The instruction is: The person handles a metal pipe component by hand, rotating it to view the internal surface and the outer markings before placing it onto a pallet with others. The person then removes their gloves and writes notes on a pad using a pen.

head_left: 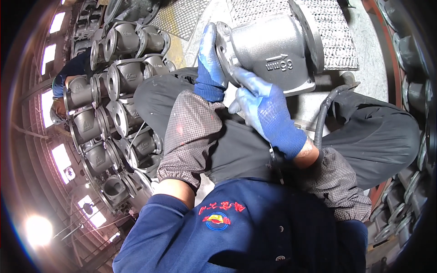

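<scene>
A grey cast-metal valve body (277, 45) with round flanges rests in front of my knees. My left hand (209, 57), in a blue glove, grips the rim of its near flange from the left. My right hand (266, 111), also in a blue glove, is closed around a small tool that the glove mostly hides. Its fingers press against the same flange from below. A black hose (322, 119) runs from under my right wrist up past my right leg. Checked sleeve covers sit on both forearms.
Many similar grey valve castings (120, 79) are stacked at my left, and more (412, 93) line the right edge. A metal mesh grating (334, 32) lies under and behind the held casting. Another person in blue (68, 73) is bent over beyond the left stack.
</scene>
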{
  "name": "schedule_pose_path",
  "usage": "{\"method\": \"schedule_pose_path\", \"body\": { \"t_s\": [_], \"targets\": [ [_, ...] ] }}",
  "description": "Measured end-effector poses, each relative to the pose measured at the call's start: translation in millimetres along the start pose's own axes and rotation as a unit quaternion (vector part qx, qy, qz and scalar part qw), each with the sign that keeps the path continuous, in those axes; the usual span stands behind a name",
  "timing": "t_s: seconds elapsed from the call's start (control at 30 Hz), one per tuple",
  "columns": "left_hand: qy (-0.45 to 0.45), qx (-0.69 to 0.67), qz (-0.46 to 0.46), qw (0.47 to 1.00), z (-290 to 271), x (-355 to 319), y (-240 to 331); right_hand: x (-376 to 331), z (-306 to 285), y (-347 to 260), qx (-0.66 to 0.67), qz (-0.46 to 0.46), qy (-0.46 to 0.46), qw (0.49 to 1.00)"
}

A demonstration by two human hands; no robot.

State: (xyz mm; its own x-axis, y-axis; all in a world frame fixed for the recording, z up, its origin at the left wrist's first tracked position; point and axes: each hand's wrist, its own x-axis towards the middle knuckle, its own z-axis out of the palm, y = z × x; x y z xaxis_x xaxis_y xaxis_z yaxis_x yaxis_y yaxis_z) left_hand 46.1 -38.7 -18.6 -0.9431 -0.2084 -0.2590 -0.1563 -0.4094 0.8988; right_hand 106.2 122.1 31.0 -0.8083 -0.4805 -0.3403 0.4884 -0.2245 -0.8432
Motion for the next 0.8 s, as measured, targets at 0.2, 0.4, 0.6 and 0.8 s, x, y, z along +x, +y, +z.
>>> {"method": "schedule_pose_path", "body": {
  "t_s": [0.2,0.4,0.6,0.8],
  "targets": [
    [0.030,-0.007,0.007,0.999,14.6,-0.2,7.1,1.1,-3.9,-6.5,-0.005,0.013,-0.011,1.000],
    [-0.003,-0.053,-0.028,0.998,25.8,-4.4,13.8,5.6,-4.2,6.7,-0.020,-0.044,-0.007,0.999],
    [-0.002,-0.047,-0.019,0.999,24.5,-1.9,15.0,11.4,-6.0,3.7,-0.023,-0.041,0.023,0.999],
    [0.010,-0.030,-0.012,0.999,16.1,2.8,12.9,24.5,-5.0,1.8,-0.075,-0.031,0.004,0.997]
  ]
}}
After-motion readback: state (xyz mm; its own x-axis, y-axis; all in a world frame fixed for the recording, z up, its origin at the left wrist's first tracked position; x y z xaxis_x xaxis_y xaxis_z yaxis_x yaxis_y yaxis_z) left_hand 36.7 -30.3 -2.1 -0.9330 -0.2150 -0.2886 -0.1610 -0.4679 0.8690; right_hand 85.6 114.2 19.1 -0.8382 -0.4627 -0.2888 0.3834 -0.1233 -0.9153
